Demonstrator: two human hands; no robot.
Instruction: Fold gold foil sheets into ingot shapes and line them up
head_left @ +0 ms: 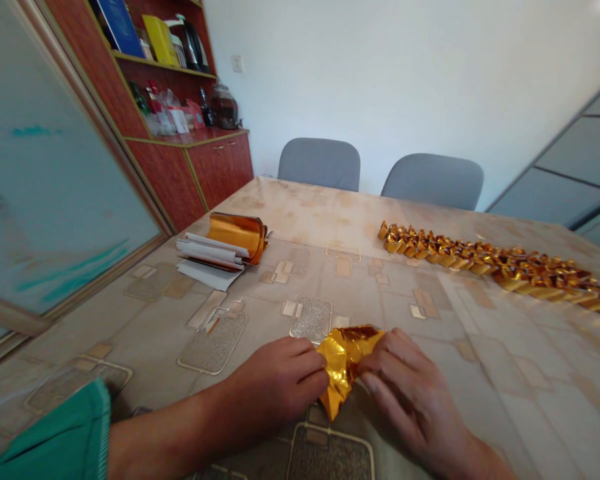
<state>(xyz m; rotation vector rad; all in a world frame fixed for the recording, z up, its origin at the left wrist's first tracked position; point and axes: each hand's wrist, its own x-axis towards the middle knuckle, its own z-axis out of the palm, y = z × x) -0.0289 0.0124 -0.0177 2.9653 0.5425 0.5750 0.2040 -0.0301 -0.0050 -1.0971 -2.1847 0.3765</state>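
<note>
While the curled stack of gold-and-white sheets point(230, 233) rests on the left of the table point(430, 313), well apart from the working area, the left hand point(290, 377) pinches the left edge of the gold foil piece point(336, 363) with bent fingers; its thumb is hidden, so how that presses I cannot tell; a light, steady hold would probably serve best on this side, acting as an anchor, since such thin, shiny material likely shows every stray dent.

The gold foil piece itself is between the two hands, over the near part of the table, wrinkled across its face, with one corner pointing down toward the person; whether it touches the cloth beneath is unclear; creasing it slowly, with edges lined up before any firm pressure, should spare it a tear.

The right hand point(410, 387) is clamped on the right side of the foil, thumb below and fingers above; small pressing strokes from here, rather than a pull against the left hand, seem the safer handling; farther right, the long row of folded gold pieces point(480, 259) lies well apart, leaving that wrist room to turn.
</note>
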